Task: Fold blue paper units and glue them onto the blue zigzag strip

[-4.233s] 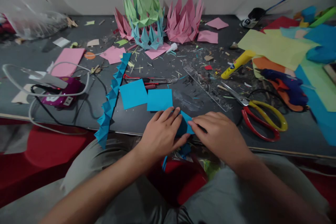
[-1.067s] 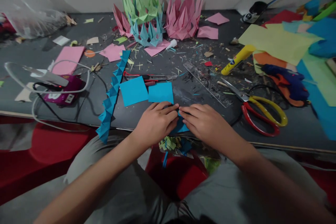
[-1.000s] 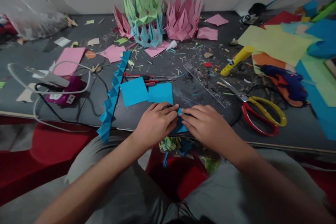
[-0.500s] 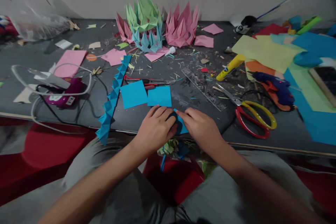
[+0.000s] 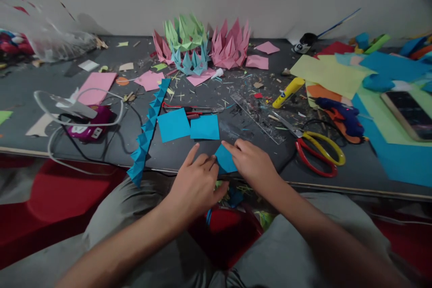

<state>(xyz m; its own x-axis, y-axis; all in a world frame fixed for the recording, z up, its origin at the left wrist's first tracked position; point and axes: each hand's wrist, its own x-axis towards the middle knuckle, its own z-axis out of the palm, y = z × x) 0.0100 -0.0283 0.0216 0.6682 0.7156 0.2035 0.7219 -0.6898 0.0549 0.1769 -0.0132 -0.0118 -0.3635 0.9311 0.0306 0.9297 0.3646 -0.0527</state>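
A small folded piece of blue paper lies at the table's front edge, between my hands. My right hand holds its right side, index finger stretched to the top corner and the other fingers curled. At the paper's left edge is my left hand, with fingers apart and thumb held out below the table edge. Just beyond are two flat blue paper squares, one left of the other. A zigzag-folded blue paper strip runs along the left, its near end overhanging the edge.
Scissors, a clear ruler, a yellow glue stick and a blue glue gun lie right. A red cutter sits behind the squares. Paper crowns stand at the back. A purple power adapter with cables is left.
My left hand has drawn back toward me and spread its fingers, baring more of the folded paper. My right hand stays at the paper. The camera view has shifted slightly.
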